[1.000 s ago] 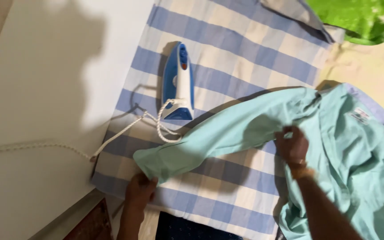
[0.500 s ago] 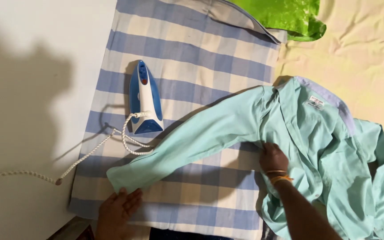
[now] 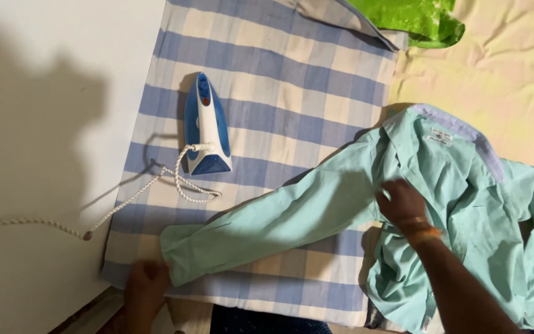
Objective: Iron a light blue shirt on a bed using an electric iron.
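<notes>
A light green shirt (image 3: 465, 198) lies partly on a blue-and-cream checked cloth (image 3: 279, 80). Its sleeve (image 3: 273, 226) stretches left across the cloth. My left hand (image 3: 146, 284) is blurred at the cuff end of the sleeve, near the cloth's front edge; whether it grips the cuff is unclear. My right hand (image 3: 403, 204) presses on the shirt by the shoulder and appears to pinch the fabric there. A blue and white iron (image 3: 205, 127) rests on the cloth beyond the sleeve, its white cord (image 3: 125, 201) trailing left.
A white surface (image 3: 44, 154) lies left of the checked cloth. A cream sheet (image 3: 502, 80) covers the right side, with a bright green cloth (image 3: 421, 18) at the top. Something dark (image 3: 261, 321) shows below the cloth's front edge.
The sleeve has been pulled flatter and lower across the cloth. My left hand moved toward the cuff's end; my right hand shifted slightly right along the shoulder. The shirt's body has bunched differently.
</notes>
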